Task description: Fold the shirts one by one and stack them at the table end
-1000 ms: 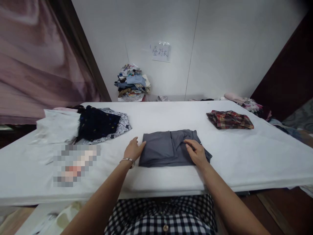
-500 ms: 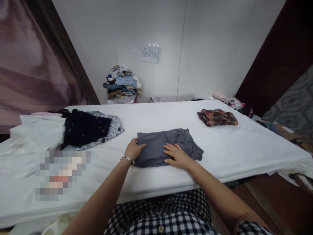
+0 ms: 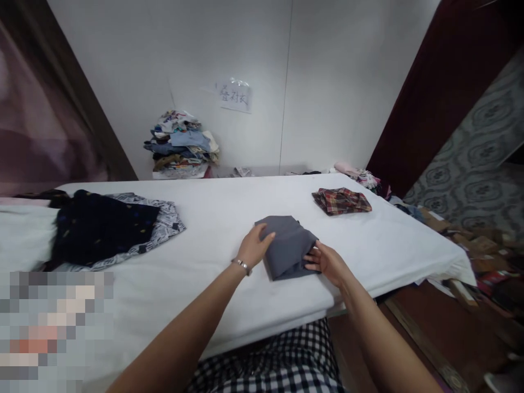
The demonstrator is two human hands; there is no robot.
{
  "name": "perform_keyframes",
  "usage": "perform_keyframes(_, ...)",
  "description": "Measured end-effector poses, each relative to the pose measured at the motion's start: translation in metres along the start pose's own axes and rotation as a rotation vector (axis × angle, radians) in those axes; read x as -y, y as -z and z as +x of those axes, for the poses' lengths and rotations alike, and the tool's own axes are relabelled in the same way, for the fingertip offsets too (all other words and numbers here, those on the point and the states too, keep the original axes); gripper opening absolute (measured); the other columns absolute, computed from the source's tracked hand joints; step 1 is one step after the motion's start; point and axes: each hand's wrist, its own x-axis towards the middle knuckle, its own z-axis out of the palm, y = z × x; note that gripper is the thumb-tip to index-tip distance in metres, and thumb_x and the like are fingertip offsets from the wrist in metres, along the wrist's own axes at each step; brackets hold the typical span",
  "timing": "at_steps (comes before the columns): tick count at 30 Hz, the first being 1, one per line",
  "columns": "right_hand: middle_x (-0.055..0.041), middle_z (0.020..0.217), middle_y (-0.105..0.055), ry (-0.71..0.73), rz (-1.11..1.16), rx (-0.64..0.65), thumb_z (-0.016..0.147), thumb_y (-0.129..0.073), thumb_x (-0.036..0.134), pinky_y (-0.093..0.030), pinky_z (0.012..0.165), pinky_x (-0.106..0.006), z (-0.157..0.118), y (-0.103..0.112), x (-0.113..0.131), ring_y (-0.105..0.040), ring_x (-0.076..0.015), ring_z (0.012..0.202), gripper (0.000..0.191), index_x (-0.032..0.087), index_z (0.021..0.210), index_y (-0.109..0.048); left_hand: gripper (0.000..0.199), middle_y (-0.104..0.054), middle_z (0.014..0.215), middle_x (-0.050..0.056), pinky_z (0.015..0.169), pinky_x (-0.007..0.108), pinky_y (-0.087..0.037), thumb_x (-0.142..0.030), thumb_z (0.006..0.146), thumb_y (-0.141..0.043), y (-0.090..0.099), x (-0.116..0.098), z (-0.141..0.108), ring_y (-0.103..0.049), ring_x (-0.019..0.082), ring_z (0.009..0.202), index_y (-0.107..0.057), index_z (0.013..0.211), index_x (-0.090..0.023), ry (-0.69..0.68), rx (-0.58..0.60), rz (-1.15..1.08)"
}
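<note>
A grey shirt [image 3: 289, 245], folded into a compact bundle, lies on the white-covered table in front of me. At its left edge is my left hand [image 3: 254, 244], wearing a silver band on the wrist, with thumb and fingers curled about the cloth. My right hand [image 3: 329, 263] grips the right edge, its fingers bent in at a loose fold and partly hidden by the fabric. Beyond the shirt to the right, a folded plaid shirt [image 3: 343, 201] in red, brown and yellow rests on the table.
Dark navy clothing [image 3: 104, 226] lies over a black-and-white patterned piece [image 3: 174, 218] on the left, beside white cloth [image 3: 24, 229]. A tall clothes pile [image 3: 182, 144] stands by the wall under a paper sign [image 3: 235, 96]. More clothes [image 3: 362, 177] line the table's far right edge.
The grey shirt has gone from a longer flat shape to a shorter folded bundle. My right hand has moved from lying flat on it to its right edge. The view has shifted right.
</note>
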Motion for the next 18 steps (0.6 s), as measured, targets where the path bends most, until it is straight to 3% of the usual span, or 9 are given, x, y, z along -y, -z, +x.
perform_keyframes(4,-0.0110,0.089,-0.069,-0.105,-0.014,-0.024,0.086,-0.049,0.058,-0.055,0.053,-0.028,0.004,0.009,0.012,-0.070,-0.0201,0.073,0.043,0.017,0.094,-0.060,0.054,-0.044,0.144,0.014,0.113,0.041,-0.029,-0.045,0.085,-0.051,-0.012,0.034,-0.021,-0.038,0.025,0.134,-0.049,0.130,-0.016,-0.046,0.042,0.176)
perform_keyframes(7,-0.0091,0.073,-0.068,-0.186,-0.122,-0.082,0.086,-0.048,0.060,-0.048,0.040,-0.024,0.019,0.006,0.026,-0.066,-0.0179,0.056,0.047,0.015,0.085,-0.060,0.061,-0.032,0.152,0.012,0.116,0.041,-0.023,-0.045,0.081,-0.056,-0.020,0.038,-0.027,-0.026,0.026,0.141,-0.047,0.134,-0.018,-0.084,0.149,0.225)
perform_keyframes(10,-0.0028,0.058,-0.063,-0.172,-0.276,-0.123,0.082,-0.060,0.046,-0.037,0.031,-0.019,0.030,0.001,0.036,-0.058,-0.0137,0.042,0.031,0.016,0.077,-0.057,0.062,-0.027,0.154,0.012,0.116,0.042,-0.023,-0.042,0.077,-0.061,-0.022,0.038,-0.028,-0.023,0.027,0.142,-0.048,0.134,-0.020,-0.103,0.211,0.224)
perform_keyframes(14,0.0039,0.048,-0.056,-0.044,-0.404,-0.093,0.079,-0.060,0.034,-0.029,0.032,-0.018,0.021,0.005,0.033,-0.054,-0.0111,0.039,0.018,0.019,0.073,-0.052,0.064,-0.024,0.156,0.010,0.116,0.041,-0.025,-0.049,0.082,-0.054,-0.019,0.045,-0.028,-0.022,0.025,0.143,-0.042,0.139,-0.021,-0.103,0.183,0.170)
perform_keyframes(18,0.0043,0.044,-0.051,-0.086,-0.825,-0.074,0.078,-0.059,0.033,-0.030,0.039,-0.021,0.008,0.020,0.023,-0.049,-0.0107,0.038,0.020,0.019,0.066,-0.053,0.065,-0.023,0.156,0.010,0.116,0.043,-0.024,-0.048,0.084,-0.051,-0.021,0.053,-0.031,-0.023,0.025,0.142,-0.038,0.142,-0.021,-0.106,0.221,0.218)
